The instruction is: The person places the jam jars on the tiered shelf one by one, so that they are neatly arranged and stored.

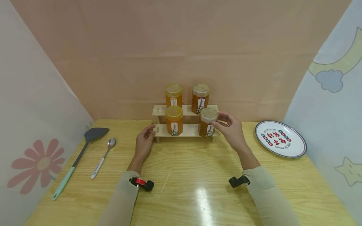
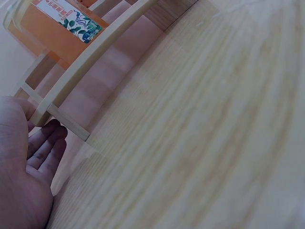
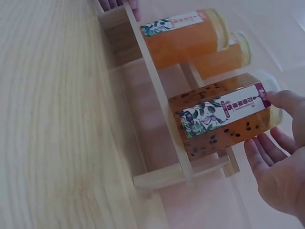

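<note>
A two-tier wooden rack (image 1: 188,130) stands against the back wall with jars on both steps. My right hand (image 1: 232,130) holds the front right jar (image 3: 224,114) near its lid, thumb on the label side and fingers round the far side. Dark seeds show in its amber filling, and its base is at the lower step. My left hand (image 1: 145,142) grips the left end of the lower step, with fingers (image 2: 45,148) curled beneath the board. Beside it on that step is an orange jar (image 1: 174,121). On the upper step are another orange jar (image 1: 173,94) and a darker seeded jar (image 1: 200,99).
At the left lie a spatula (image 1: 76,160) with a mint handle and a spoon (image 1: 104,157) with a white handle. An oval white plate (image 1: 261,130) with red lettering lies at the right. Printed walls (image 1: 319,103) border the wooden table (image 1: 181,175).
</note>
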### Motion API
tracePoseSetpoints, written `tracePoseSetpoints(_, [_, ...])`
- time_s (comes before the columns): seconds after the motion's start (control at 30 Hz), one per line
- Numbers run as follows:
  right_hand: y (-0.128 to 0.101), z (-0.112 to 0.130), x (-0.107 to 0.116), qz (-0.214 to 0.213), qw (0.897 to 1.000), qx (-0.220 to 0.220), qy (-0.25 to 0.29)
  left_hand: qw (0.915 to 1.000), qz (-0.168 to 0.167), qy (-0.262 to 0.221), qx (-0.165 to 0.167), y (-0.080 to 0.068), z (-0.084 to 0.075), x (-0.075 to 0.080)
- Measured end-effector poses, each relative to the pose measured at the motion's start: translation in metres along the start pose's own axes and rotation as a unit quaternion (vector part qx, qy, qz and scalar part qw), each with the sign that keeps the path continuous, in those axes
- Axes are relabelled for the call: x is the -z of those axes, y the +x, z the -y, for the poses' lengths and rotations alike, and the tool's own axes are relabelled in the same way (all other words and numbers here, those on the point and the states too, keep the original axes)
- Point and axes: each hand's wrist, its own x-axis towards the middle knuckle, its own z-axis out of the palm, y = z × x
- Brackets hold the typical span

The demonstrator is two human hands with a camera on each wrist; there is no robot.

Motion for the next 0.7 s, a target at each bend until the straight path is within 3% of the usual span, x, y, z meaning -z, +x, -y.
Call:
tracePoseSetpoints(0.43, [0.003,-0.004,-0.033,-0.051,0.999,0.001,0.004,1.0,0.005,0.005,0.0,-0.001,-0.002,0.0])
tracePoseSetpoints(0.7, [0.005,-0.002,-0.041,-0.067,0.998,0.014,-0.004,1.0,-0.002,0.005,0.002,0.0,-0.001,0.0])
